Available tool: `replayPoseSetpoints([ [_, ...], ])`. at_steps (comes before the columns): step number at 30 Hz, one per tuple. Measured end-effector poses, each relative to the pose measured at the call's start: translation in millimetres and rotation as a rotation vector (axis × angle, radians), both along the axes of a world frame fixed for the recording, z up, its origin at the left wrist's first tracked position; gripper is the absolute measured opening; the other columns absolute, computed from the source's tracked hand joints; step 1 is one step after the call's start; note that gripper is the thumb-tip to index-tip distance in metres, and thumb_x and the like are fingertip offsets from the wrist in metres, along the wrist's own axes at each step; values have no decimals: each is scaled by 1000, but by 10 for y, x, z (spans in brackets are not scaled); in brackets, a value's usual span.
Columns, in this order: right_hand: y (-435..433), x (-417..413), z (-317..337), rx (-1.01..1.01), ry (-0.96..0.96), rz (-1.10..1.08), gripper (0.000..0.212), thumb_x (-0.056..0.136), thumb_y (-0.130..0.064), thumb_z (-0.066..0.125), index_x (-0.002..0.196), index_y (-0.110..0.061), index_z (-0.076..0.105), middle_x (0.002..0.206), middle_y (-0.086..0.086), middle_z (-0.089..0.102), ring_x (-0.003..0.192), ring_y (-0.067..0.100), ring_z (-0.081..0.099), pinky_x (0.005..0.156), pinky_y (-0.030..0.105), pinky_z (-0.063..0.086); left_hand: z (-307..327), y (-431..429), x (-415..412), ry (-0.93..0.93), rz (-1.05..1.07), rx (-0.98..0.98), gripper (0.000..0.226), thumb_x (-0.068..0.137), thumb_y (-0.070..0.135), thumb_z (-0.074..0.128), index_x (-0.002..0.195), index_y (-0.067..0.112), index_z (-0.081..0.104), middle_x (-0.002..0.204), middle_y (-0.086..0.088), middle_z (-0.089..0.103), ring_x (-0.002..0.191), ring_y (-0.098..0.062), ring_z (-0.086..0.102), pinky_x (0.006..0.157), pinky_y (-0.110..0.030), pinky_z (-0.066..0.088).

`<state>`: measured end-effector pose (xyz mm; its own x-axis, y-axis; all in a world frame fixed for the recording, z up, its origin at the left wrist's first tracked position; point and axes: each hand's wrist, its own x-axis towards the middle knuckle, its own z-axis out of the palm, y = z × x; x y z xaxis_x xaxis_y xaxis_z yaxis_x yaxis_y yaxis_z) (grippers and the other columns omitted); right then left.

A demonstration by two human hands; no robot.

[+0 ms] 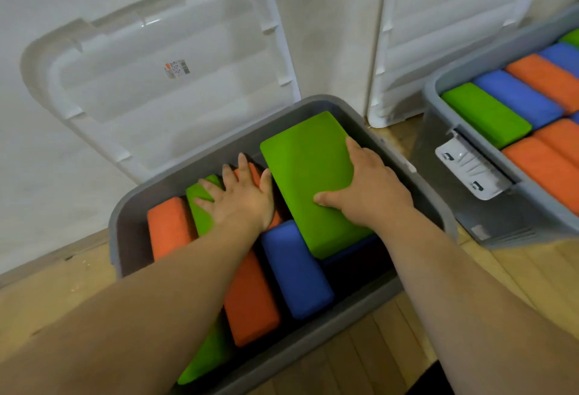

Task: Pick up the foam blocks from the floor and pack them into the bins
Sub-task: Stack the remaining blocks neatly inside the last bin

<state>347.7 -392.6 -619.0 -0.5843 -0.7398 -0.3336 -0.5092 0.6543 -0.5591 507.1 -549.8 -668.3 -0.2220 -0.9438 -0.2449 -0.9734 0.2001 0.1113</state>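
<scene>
Seen from the head camera, a grey bin [123, 238] stands on the wooden floor [360, 347] against a white wall, and both bare arms are reached into it. The right hand [366, 187] is closed on the tilted green block [307, 172]: the thumb is pressed onto the broad upper face and the fingers are wrapped over the right long edge. This block is held slanted inside the bin, with its near end above the blue block [294, 269] and its far end raised toward the far wall.

The left hand [241, 200] is kept flat, with its fingers straight and spread, and nothing is grasped by it. It is laid on top of the blocks packed on edge, across the upright green block [202, 209] and the long orange block [250, 300] beside it. A shorter orange block [169, 225] is set at the left wall.

A white lid [156, 65] is leaned against the wall behind the bin. To the right, a second bin [438, 103] is seen filled with green, blue and orange blocks, with another lid [438, 34] propped behind it.
</scene>
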Motion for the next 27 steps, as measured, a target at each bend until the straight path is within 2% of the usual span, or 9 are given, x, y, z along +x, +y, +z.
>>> replayPoseSetpoints([
  [6,54,-17,-78,15,-9,-8,122,71,-69,77,161,-41,0,169,-4,12,149,33,28,116,51,33,-118,60,-35,14,-24,35,71,96,75,8,161,46,1,172,3,3,153,-50,-9,116,-73,-4],
  [10,70,-9,-53,-4,-22,-32,123,70,-70,78,161,-42,1,168,-3,14,149,31,29,116,51,35,-41,201,15,155,-62,87,62,100,69,14,159,49,12,172,3,-4,156,-40,-9,119,-68,-5],
  [13,88,29,6,-50,-60,-47,115,69,-68,76,160,-41,11,163,0,27,143,30,39,112,50,40,141,557,116,365,-97,142,71,97,74,23,159,41,27,172,0,4,157,-31,2,125,-53,1],
  [16,66,101,191,-292,-153,-126,74,82,-52,67,149,-38,40,143,1,53,129,27,52,98,37,41,445,849,177,914,-96,322,71,99,60,50,159,37,22,154,10,45,142,-8,44,114,-23,32],
  [18,7,211,314,-398,-173,-71,62,92,-40,60,150,-39,41,145,-1,54,132,25,51,99,34,39,687,802,319,1065,-60,299,85,92,46,70,159,42,17,146,14,52,128,-2,56,106,-26,44],
  [21,-76,497,407,-405,-251,70,67,95,-31,60,156,-44,33,142,-7,59,127,15,56,103,29,42,978,498,765,935,-11,197,97,74,62,73,157,42,28,144,11,58,128,-11,58,108,-38,46],
  [23,-121,713,341,-351,-310,247,66,95,-17,58,153,-42,38,112,-7,73,99,10,66,90,25,50,1019,401,1102,627,17,45,86,76,59,67,152,35,36,146,-3,54,136,-24,51,111,-46,42],
  [24,-154,794,273,-290,-308,334,65,94,-11,55,152,-37,41,103,0,75,94,16,67,89,31,51,986,441,1203,460,26,-13,84,82,57,65,155,36,30,155,-10,42,144,-30,39,117,-49,35],
  [27,-253,790,112,-165,-199,343,58,95,-19,57,152,-24,45,141,14,60,128,31,55,106,39,43,795,749,1207,23,-133,-39,78,93,75,35,158,52,-2,172,-4,2,156,-36,5,123,-58,13],
])
